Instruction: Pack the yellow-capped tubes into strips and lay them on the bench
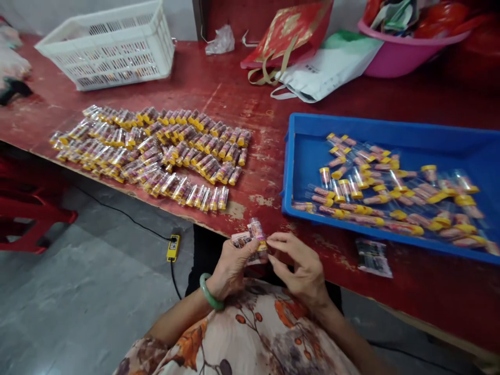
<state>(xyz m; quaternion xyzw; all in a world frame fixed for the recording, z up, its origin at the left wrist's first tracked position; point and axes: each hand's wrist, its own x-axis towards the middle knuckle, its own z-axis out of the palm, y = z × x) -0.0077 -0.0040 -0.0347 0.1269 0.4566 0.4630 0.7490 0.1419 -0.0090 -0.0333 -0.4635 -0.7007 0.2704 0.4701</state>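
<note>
My left hand [233,263] is closed on a small clear tube [257,229] with a yellow end and a purple-and-white print. A few small printed packets or labels [241,239] stick out of the same grip. My right hand [299,265] has its thumb and forefinger bent in a pinch at the tube's yellow end; the exact contact is hard to see. Both hands are over the table's front edge, close to my body. To the left, many similar tubes with yellow ends [201,197] lie in rows on the red table [258,109].
A blue tray [287,179] at right holds many loose clear tubes with yellow caps [355,187]. By its front edge lies a dark packet bundle [374,258]. Behind are a white crate [117,52], bags [324,67] and a pink basin [406,54]. A yellow power strip [173,248] is below.
</note>
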